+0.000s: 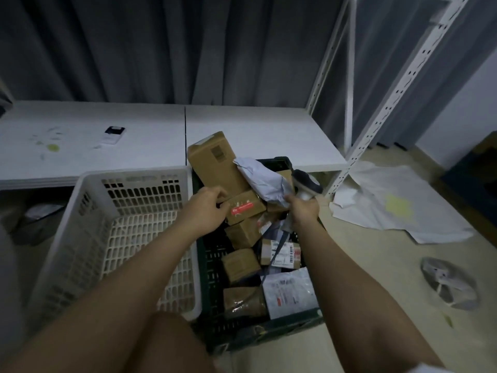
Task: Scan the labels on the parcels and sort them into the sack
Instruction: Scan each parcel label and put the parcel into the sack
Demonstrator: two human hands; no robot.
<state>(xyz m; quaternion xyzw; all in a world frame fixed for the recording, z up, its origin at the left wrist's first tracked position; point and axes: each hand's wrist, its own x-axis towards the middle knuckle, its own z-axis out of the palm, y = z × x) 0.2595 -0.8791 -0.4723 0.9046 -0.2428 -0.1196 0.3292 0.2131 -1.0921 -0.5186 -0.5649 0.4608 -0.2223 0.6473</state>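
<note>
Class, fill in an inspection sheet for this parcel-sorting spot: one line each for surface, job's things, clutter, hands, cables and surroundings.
Surface: pale floor; low white table behind the crates.
Job's things: dark green crate full of cardboard boxes and mailer bags; empty white crate beside it; small box with red label; handheld scanner; flat white sack on the floor.
Clutter: small dark-and-white item and stains on the table; grey bag on the floor.
Hands: left hand grips the red-labelled box; right hand holds the scanner.
Cables: nothing seen.
Surroundings: grey curtain; white slotted rack.
</note>
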